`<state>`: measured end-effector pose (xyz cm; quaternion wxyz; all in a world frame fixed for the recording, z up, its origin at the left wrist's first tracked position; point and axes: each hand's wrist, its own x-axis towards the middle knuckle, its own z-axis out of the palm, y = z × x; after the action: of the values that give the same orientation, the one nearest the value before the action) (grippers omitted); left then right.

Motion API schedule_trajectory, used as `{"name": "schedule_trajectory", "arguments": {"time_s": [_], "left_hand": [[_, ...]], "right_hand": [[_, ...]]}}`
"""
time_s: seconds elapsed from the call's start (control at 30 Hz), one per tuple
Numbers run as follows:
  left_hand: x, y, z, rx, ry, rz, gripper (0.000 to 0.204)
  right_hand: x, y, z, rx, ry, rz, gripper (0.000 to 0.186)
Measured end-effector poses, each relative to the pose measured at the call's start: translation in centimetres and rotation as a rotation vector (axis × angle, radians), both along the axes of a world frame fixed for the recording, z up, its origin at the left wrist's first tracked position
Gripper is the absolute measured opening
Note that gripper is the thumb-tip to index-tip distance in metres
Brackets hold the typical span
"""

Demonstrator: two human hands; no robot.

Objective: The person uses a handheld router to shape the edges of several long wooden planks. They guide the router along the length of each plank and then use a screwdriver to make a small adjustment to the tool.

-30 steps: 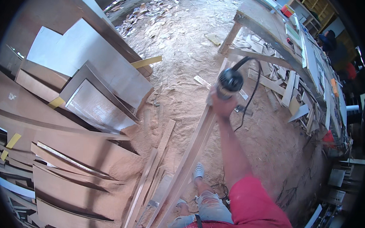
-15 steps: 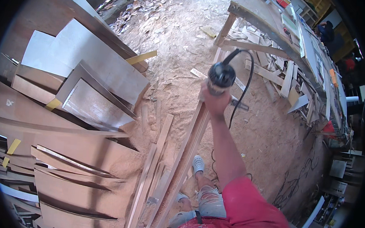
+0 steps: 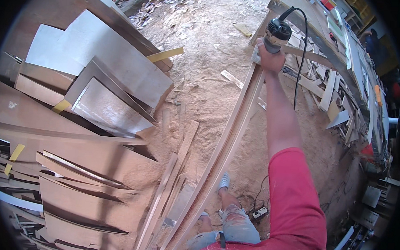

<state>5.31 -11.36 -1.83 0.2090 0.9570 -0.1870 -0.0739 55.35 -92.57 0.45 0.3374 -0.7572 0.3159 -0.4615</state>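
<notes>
My right hand is closed round a black and silver corded power tool, likely a router, near the far end of a long wooden length. A groove with shavings in it runs along the wood. The tool's base sits on the wood, partly hidden by my fingers, and its black cord loops up and down to the right. My left hand is not in view.
Leaning boards fill the left. Loose strips lie beside my wood. A rough bench at right stands over offcuts; another person is beyond it. A socket strip and cables lie on the sawdust-covered floor.
My right hand and the tool have moved away from me along the wood, toward the top right, and my arm is more stretched out. More of the grooved wood shows behind the tool.
</notes>
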Motion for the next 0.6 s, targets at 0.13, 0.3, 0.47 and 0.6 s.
{"name": "schedule_trajectory", "arguments": {"time_s": [0.13, 0.3, 0.47, 0.6], "left_hand": [[0.1, 0.2, 0.1, 0.0, 0.008, -0.012, 0.099], [-0.6, 0.3, 0.6, -0.003, 0.028, -0.021, 0.099], [-1.4, 0.5, 0.8, -0.016, 0.04, -0.04, 0.1], [-2.3, 1.5, 1.4, -0.022, 0.055, -0.054, 0.1]], "right_hand": [[0.5, -0.6, 0.0, -0.068, -0.027, -0.031, 0.049], [-1.8, 1.8, -0.8, 0.03, -0.094, 0.063, 0.048], [-6.4, 7.6, -0.3, 0.025, -0.045, 0.022, 0.048], [-10.2, 13.5, 0.0, 0.059, -0.029, 0.022, 0.047]]}}
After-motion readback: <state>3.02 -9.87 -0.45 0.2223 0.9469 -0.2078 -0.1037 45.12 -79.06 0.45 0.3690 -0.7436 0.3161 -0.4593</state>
